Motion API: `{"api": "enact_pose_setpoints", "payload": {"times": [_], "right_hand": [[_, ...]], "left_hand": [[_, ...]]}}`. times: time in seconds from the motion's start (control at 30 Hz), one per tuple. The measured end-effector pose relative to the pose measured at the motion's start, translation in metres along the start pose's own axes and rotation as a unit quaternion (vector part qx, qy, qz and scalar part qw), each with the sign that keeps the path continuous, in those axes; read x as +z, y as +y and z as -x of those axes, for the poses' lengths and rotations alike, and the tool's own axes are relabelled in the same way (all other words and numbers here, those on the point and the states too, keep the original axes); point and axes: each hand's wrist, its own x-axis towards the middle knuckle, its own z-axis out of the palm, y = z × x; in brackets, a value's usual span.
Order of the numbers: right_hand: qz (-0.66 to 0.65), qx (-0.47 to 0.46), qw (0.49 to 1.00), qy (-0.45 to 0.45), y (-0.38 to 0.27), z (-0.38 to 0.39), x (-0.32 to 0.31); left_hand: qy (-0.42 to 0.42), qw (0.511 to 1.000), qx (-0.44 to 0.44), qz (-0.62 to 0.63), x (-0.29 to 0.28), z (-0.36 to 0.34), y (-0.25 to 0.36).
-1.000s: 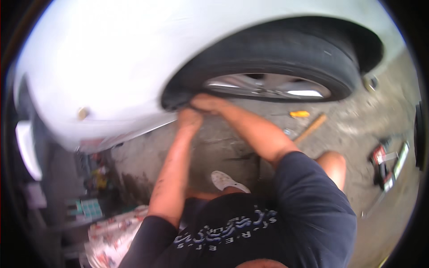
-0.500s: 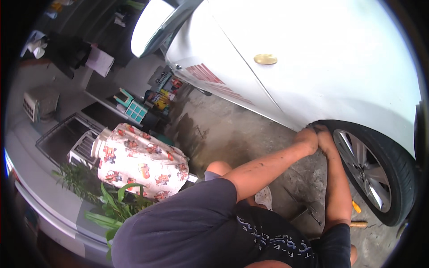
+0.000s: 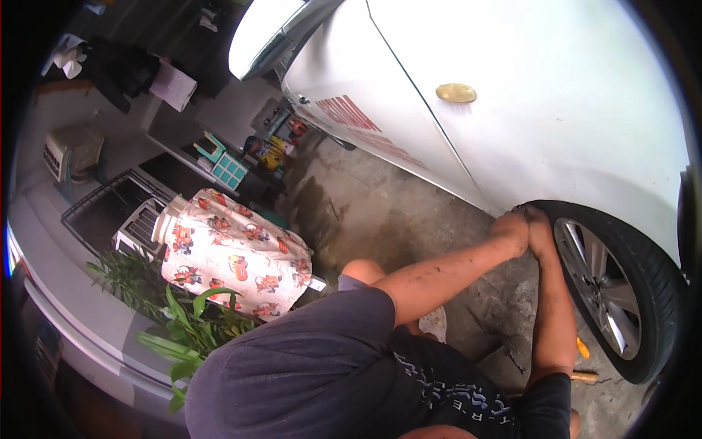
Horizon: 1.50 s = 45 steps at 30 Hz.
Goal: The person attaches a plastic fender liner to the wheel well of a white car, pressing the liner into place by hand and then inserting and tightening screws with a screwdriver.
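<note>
My left hand [image 3: 512, 233] and my right hand [image 3: 539, 230] are side by side at the leading edge of the wheel arch on a white car [image 3: 563, 117], just above its tire [image 3: 658, 285]. Their fingers are hidden at the dark gap, so whatever they touch or hold there is out of sight. The silver alloy wheel [image 3: 596, 285] lies beside my right forearm. Below it on the concrete are a yellow-handled tool [image 3: 583, 347] and a wooden handle [image 3: 585, 377], partly behind that arm.
Stained concrete [image 3: 365, 212] runs along the car. To the left are a printed cloth cover [image 3: 234, 263], leafy plants [image 3: 186, 340], a teal crate [image 3: 229, 170] and clutter [image 3: 270, 150]. A silver-grey vehicle [image 3: 88, 351] borders the lower left.
The view has swung leftward since a second ago, bringing door, cloth and plants further in and shifting the wheel right in the picture. Both hands stay at the wheel arch.
</note>
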Motion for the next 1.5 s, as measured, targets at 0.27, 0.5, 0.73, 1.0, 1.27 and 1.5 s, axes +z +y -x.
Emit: {"api": "enact_pose_setpoints", "payload": {"times": [0.27,0.5,0.73,1.0,1.27,1.5], "right_hand": [[0.034,0.066,0.997,-0.035,-0.022,-0.001,0.009],[-0.148,0.16,0.976,0.003,0.004,-0.001,0.001],[0.15,-0.015,0.989,-0.003,-0.029,0.008,0.007],[-0.231,0.273,0.934,-0.002,-0.013,0.002,0.008],[0.36,-0.078,0.928,-0.047,-0.091,0.029,0.007],[0.22,-0.048,0.974,-0.024,-0.018,0.019,-0.011]], "left_hand": [[0.012,1.0,0.006,-0.021,0.0,-0.006,-0.016],[0.0,0.999,0.019,-0.03,-0.002,0.002,-0.002],[0.004,0.999,0.029,-0.036,-0.006,0.002,-0.014],[-0.015,0.996,0.066,-0.051,-0.015,0.009,-0.012],[-0.006,0.993,0.054,-0.1,-0.018,0.002,-0.021],[-0.049,0.987,0.09,-0.122,-0.01,0.005,-0.009]]}}
